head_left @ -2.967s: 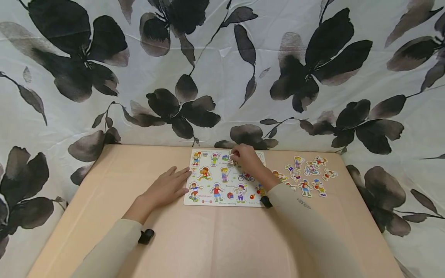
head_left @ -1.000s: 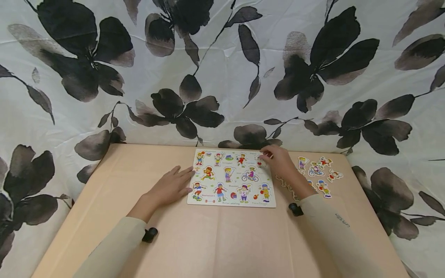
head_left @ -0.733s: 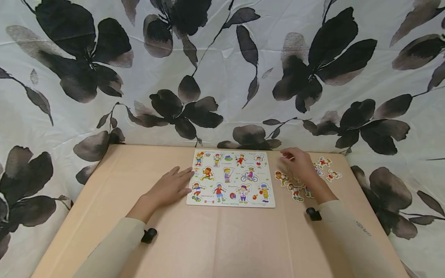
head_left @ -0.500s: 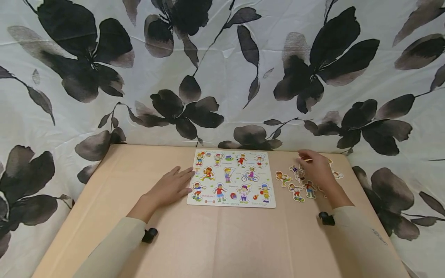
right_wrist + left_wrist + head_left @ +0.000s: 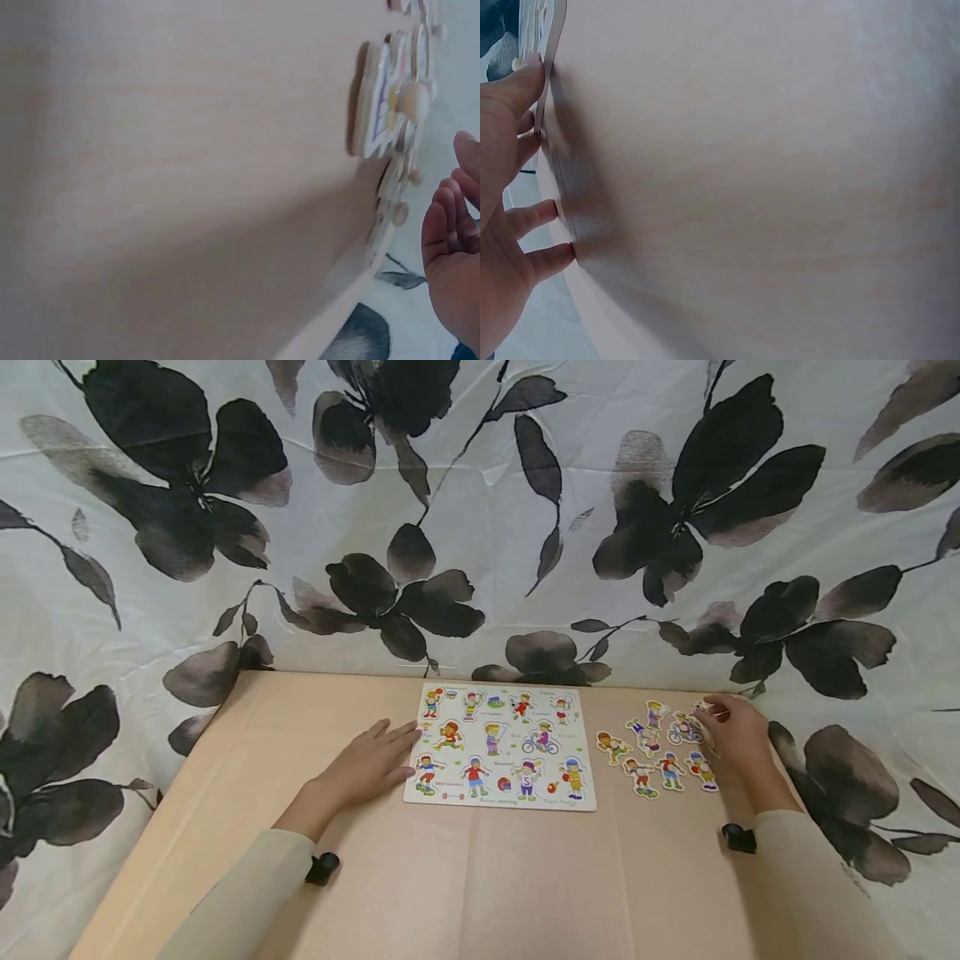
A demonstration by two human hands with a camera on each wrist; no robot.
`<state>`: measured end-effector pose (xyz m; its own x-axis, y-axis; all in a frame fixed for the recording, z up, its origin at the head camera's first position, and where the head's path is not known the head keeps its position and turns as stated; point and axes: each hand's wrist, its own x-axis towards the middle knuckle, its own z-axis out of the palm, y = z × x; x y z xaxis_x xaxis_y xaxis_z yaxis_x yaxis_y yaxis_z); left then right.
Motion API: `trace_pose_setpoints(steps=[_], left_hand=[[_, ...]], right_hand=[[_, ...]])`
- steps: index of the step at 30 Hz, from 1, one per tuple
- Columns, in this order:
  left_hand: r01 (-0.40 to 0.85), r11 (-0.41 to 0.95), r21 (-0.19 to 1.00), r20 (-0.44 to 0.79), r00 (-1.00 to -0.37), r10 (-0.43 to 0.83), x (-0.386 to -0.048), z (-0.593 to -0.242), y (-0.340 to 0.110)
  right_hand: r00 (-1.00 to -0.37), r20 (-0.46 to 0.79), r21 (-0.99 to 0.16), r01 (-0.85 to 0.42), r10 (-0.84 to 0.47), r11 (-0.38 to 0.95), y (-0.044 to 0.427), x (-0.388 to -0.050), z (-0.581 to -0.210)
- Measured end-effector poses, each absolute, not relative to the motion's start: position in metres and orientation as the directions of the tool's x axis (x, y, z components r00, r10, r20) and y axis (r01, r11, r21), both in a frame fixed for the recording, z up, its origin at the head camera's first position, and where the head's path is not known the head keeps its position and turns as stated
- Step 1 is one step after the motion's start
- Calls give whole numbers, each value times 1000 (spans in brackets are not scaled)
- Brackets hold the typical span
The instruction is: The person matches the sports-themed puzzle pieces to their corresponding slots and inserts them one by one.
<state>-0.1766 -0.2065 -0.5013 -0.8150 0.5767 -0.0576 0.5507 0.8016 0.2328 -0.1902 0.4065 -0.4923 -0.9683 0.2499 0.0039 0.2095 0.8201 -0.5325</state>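
Observation:
A white puzzle board [image 5: 555,768] printed with children at sports lies on the table. My left hand [image 5: 367,762] rests at its left edge with fingers spread; in the left wrist view the thumb touches the board [image 5: 553,34]. Right of the board lie several loose figure-shaped puzzle pieces; one shows a child on a bicycle [image 5: 684,729]. My right hand [image 5: 738,739] is over the far right pieces, partly covering them. In the right wrist view the right hand [image 5: 454,232] has loosely bent fingers with nothing seen between them, apart from the knobbed pieces [image 5: 373,105].
The tan table [image 5: 480,877] stretches toward me in front of the board. A white cloth with dark flowers [image 5: 495,543] hangs behind its back edge. Small black cameras sit on both wrists.
My right hand has moved from the board's upper right corner rightward over the loose pieces to the far right ones. My left hand has stayed at the board's left edge.

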Motion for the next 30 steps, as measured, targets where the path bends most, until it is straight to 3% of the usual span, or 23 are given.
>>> trace_pose_setpoints(steps=[14,30], left_hand=[[543,803,246,-55,-819,571,-173,-504,-206],[549,802,236,-36,-820,572,-175,-503,-207]], right_hand=[[-940,-60,-456,326,337,828,416,-204,-503],[-921,-51,-480,361,385,800,415,-210,-507]])
